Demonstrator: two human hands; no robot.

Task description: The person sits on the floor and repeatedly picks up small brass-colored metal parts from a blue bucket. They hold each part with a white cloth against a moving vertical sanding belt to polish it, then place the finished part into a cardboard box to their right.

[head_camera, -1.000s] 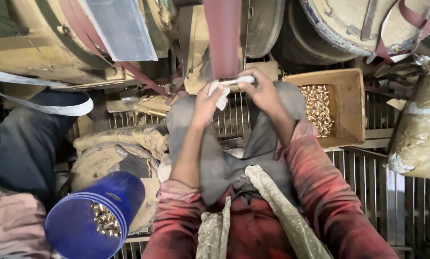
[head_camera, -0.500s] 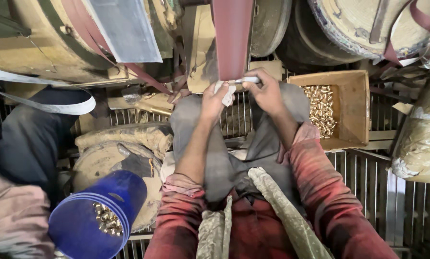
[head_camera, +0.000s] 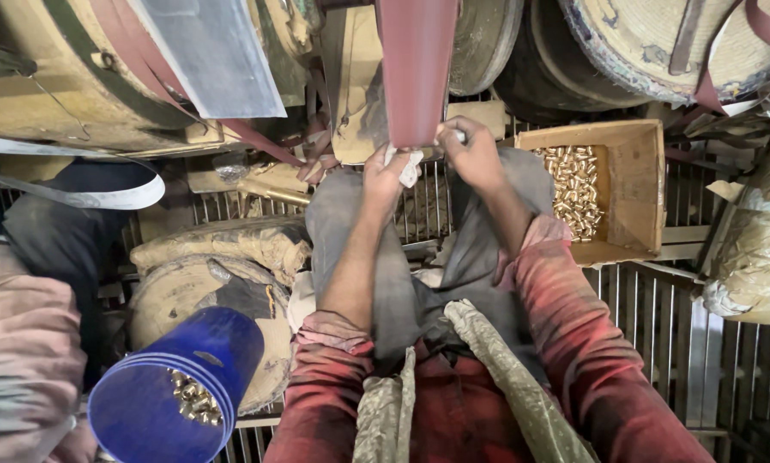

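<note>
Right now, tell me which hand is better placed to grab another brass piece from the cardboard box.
Right. The right hand is beside the cardboard box of brass pieces; the left hand, holding a white cloth, sits farther away.

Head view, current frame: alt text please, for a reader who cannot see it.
Seen from above, a seated person's left hand and right hand press a small metal piece, with a white cloth, against a red sanding belt. A cardboard box of brass parts sits at right, a blue bucket with a few at lower left.
</note>
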